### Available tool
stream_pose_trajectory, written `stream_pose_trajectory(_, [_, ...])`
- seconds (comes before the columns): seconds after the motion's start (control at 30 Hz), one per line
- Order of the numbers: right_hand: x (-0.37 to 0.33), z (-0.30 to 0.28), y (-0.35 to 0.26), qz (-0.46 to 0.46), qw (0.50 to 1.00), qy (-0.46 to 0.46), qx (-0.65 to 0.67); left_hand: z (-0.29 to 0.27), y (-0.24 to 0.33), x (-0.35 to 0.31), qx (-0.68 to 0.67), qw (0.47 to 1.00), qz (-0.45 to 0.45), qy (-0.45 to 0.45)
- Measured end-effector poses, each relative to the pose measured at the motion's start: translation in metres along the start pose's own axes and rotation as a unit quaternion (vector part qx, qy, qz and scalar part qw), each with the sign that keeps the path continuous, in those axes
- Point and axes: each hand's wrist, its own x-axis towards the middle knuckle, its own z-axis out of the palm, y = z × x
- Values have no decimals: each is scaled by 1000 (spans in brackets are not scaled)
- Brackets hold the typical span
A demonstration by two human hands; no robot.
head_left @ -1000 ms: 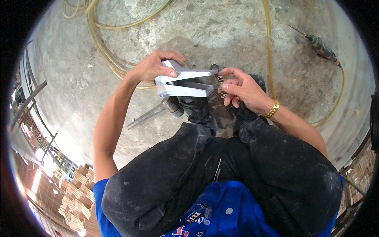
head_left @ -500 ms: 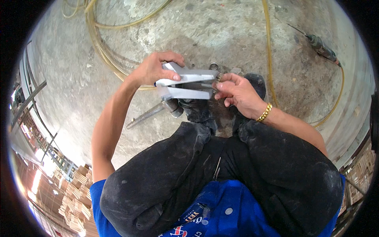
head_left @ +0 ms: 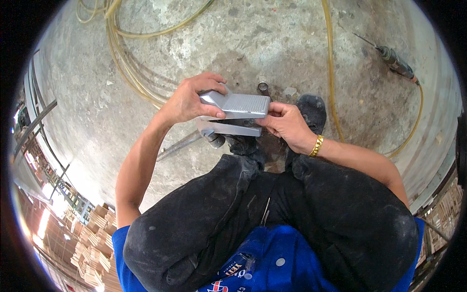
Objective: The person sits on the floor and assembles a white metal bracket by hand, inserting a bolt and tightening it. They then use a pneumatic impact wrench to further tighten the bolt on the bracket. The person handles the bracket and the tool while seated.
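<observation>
Two-handed, holding a grey pedal [head_left: 243,104] over the floor [head_left: 272,44]: clasping its left end between thumb and fingers of left hand [head_left: 189,99]; touching its right end with bunched fingers of right hand [head_left: 290,125]; cannot tell whether pinching. Wearing blue shirt [head_left: 304,258] with red-and-white lettering [head_left: 235,268].

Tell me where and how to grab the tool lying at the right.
I'd probably grip the tool around its thick dark body, from above with the right hand: it lies along the floor, thin shaft at one end, yellowish hose at the other.
</observation>
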Motion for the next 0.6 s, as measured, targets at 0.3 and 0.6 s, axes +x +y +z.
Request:
stream_pose_trajectory(0.3, [1, 12, -2, 0, 999, 10, 34, 0, 4, 1, 1, 999, -35, -9])
stream_pose_trajectory(0.6, [4, 13, -5, 0, 1000, -16, -25, 1, -3, 1, 1, 1000, -20, 4])
